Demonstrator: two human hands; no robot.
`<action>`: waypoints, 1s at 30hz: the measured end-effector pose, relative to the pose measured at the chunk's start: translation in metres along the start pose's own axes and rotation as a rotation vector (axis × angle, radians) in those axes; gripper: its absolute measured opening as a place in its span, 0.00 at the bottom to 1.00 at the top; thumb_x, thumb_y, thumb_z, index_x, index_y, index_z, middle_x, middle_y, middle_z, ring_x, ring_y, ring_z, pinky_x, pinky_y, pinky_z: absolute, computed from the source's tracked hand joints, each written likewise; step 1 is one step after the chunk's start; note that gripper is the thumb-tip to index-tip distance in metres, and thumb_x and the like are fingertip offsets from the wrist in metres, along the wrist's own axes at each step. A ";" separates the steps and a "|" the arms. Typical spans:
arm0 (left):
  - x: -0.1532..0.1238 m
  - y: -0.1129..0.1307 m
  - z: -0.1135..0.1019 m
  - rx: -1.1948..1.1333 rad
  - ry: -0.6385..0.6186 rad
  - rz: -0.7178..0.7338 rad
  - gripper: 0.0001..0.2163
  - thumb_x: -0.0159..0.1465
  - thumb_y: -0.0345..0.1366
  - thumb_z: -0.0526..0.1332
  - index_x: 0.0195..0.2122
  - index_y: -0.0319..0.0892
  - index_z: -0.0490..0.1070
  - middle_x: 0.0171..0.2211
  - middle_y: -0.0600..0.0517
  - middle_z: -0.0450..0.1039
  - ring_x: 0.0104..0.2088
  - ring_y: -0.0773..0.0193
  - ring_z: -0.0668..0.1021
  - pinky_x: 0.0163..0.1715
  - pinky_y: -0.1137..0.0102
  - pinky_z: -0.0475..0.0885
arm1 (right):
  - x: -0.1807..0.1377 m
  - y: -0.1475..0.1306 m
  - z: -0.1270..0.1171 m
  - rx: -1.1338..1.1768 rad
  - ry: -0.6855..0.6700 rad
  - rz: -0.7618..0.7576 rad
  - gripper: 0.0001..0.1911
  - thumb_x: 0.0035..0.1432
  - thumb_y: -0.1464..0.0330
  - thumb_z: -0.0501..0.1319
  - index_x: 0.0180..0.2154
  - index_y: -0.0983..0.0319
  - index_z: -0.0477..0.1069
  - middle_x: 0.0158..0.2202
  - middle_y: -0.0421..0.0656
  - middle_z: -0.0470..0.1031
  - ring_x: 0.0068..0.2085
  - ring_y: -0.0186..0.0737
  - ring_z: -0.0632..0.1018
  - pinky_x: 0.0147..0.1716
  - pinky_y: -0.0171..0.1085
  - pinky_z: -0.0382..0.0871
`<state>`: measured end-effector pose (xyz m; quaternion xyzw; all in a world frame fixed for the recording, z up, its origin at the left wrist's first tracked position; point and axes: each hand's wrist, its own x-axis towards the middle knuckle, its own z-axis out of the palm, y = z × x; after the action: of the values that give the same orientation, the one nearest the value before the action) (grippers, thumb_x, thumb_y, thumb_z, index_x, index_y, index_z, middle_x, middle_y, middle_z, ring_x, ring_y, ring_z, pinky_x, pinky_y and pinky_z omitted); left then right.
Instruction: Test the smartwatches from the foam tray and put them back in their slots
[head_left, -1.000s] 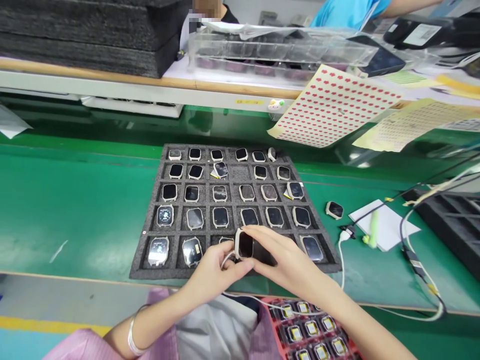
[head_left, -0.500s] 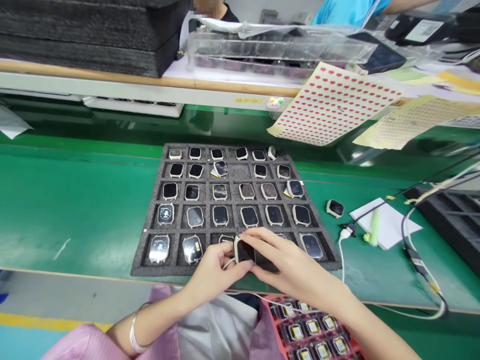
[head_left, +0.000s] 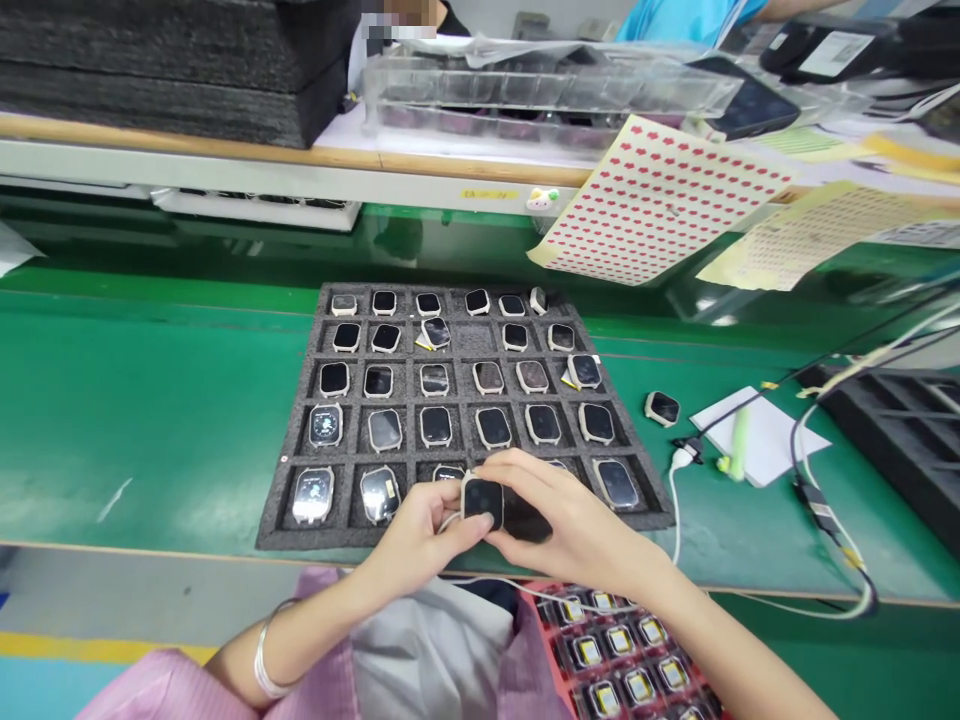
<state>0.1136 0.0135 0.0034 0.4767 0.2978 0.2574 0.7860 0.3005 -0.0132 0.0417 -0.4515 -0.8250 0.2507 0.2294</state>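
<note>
A: Opened the head view. Found the hands where?

B: Found together over the near edge of the dark foam tray (head_left: 270, 522). Had the left hand (head_left: 424, 522) closed on a pale-rimmed strapless smartwatch (head_left: 482, 500), thumb over the lower face, fingers mostly hidden behind.

A: Marked the right hand (head_left: 559, 508) as?

B: Marked as bent into a loose C, fingertips at the top edge, thumb near the lower corner. Couldn't tell gripping from resting.

A: Noted any cable?

B: Noted a white cable (head_left: 449, 521) curving beside the left fingers. Couldn't confirm any connection.

A: Judged handling how?

B: Guessed light and stiff, probably slick on the glass, likely prone to scratches or cracks if dropped. Called the opposite side rims the best hold, clear of the screen.

A: Logged surroundings?

B: Logged more smartwatches (head_left: 493, 427) in the tray pockets, one loose smartwatch (head_left: 663, 408) to the right on the green bench (head_left: 150, 400), white paper (head_left: 784, 430) past that, and a red tray (head_left: 547, 640) below the bench edge. Done.
</note>
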 end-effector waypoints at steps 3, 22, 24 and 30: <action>0.000 0.000 -0.001 -0.001 -0.008 -0.007 0.13 0.59 0.41 0.65 0.35 0.34 0.72 0.28 0.51 0.70 0.29 0.67 0.70 0.29 0.74 0.63 | 0.000 0.000 -0.001 0.024 -0.009 -0.003 0.21 0.53 0.76 0.61 0.50 0.64 0.64 0.46 0.48 0.70 0.48 0.44 0.72 0.47 0.41 0.70; 0.000 -0.002 -0.002 0.038 -0.022 -0.028 0.15 0.59 0.44 0.64 0.36 0.35 0.73 0.30 0.49 0.73 0.31 0.63 0.73 0.33 0.71 0.66 | -0.006 0.000 0.007 0.052 0.038 0.043 0.23 0.54 0.75 0.62 0.52 0.64 0.64 0.46 0.48 0.69 0.48 0.44 0.72 0.47 0.42 0.69; -0.001 0.000 0.000 0.111 -0.021 0.008 0.13 0.61 0.42 0.63 0.39 0.35 0.73 0.34 0.48 0.73 0.35 0.62 0.73 0.36 0.70 0.67 | -0.007 0.000 0.003 0.065 0.066 0.032 0.23 0.53 0.74 0.62 0.51 0.63 0.65 0.46 0.48 0.69 0.48 0.45 0.72 0.48 0.43 0.68; -0.002 -0.002 -0.001 0.260 -0.005 -0.050 0.13 0.60 0.42 0.63 0.40 0.37 0.73 0.34 0.48 0.74 0.37 0.59 0.74 0.35 0.71 0.70 | -0.012 0.011 -0.018 0.106 0.240 0.084 0.20 0.53 0.71 0.66 0.48 0.61 0.67 0.45 0.47 0.68 0.47 0.45 0.72 0.46 0.43 0.68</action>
<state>0.1120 0.0120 0.0020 0.5677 0.3384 0.1958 0.7245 0.3243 -0.0145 0.0465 -0.4999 -0.7576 0.2473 0.3391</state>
